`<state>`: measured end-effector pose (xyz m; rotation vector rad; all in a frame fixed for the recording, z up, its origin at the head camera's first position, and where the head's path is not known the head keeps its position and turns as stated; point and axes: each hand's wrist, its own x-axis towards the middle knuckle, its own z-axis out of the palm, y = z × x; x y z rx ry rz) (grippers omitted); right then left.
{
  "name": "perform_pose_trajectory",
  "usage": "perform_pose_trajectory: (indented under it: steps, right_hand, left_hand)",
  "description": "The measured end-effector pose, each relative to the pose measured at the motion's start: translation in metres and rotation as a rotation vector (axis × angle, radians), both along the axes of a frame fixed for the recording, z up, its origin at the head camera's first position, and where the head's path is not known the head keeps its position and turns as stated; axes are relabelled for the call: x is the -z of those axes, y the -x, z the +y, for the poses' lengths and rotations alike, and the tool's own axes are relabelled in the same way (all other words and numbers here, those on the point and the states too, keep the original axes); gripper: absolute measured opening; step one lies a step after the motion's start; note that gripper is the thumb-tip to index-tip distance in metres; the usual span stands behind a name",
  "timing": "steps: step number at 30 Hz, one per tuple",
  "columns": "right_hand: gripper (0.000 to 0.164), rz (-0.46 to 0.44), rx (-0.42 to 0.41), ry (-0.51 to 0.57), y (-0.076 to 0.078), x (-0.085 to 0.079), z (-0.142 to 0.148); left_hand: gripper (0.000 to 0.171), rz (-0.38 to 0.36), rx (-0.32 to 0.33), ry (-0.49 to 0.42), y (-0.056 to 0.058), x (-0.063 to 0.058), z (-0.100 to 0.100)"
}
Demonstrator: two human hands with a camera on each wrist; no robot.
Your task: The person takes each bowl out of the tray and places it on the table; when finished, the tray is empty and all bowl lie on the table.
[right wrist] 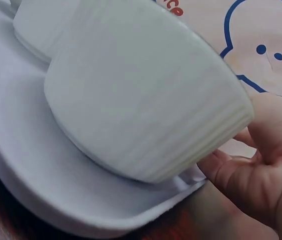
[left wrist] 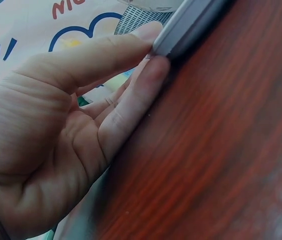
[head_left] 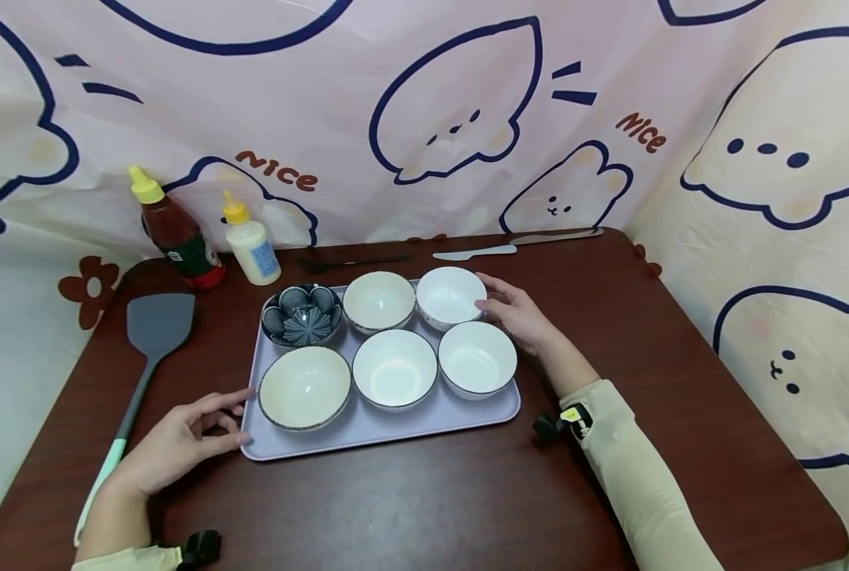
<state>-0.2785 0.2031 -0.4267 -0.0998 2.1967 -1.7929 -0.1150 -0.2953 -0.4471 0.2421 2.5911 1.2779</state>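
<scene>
My left hand (head_left: 185,436) pinches the left edge of a lavender tray (head_left: 396,428) between thumb and fingers; the left wrist view shows the tray's rim (left wrist: 173,27) at the fingertips. On the tray, bowls stand in two rows. At its right end, my right hand (head_left: 517,313) holds the back right white bowl (head_left: 451,295), thumb over the rim. Its fingers are partly hidden behind the front right bowl (right wrist: 145,95) in the right wrist view. A dark patterned bowl (head_left: 301,316) sits back left, with a cream bowl (head_left: 305,388) before it.
A grey spatula (head_left: 159,325) lies left of the tray. Behind stand a red sauce bottle (head_left: 182,238) and a white yellow-capped bottle (head_left: 253,246). A dark utensil (head_left: 353,262) and pale knife (head_left: 474,253) lie along the back edge, near a patterned cloth (head_left: 353,119).
</scene>
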Motion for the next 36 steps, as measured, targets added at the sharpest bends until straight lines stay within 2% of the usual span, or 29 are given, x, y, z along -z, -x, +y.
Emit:
perform_pose_trajectory:
  steps: [10, 14, 21, 28, 36]
  right_hand:
    - [0.061, -0.039, 0.055, 0.129, 0.001, -0.01, 0.003]
    - [0.062, -0.016, 0.078, 0.199, 0.002, -0.019, 0.013]
    - [0.061, 0.005, 0.209, 0.306, 0.004, -0.032, 0.037]
    - [0.063, 0.011, 0.314, 0.293, 0.008, -0.031, 0.055]
    - [0.064, -0.039, 0.328, 0.279, 0.012, -0.021, 0.066]
  left_hand:
    - [0.064, 0.007, 0.011, 0.0, 0.0, 0.001, -0.002]
    - [0.064, 0.004, 0.014, -0.019, 0.0, 0.002, -0.002]
    - [0.065, -0.007, 0.009, -0.038, -0.001, 0.002, -0.001]
    - [0.066, 0.003, 0.01, -0.064, -0.001, 0.004, -0.001]
    - [0.068, -0.034, 0.002, -0.064, 0.0, 0.003, -0.001]
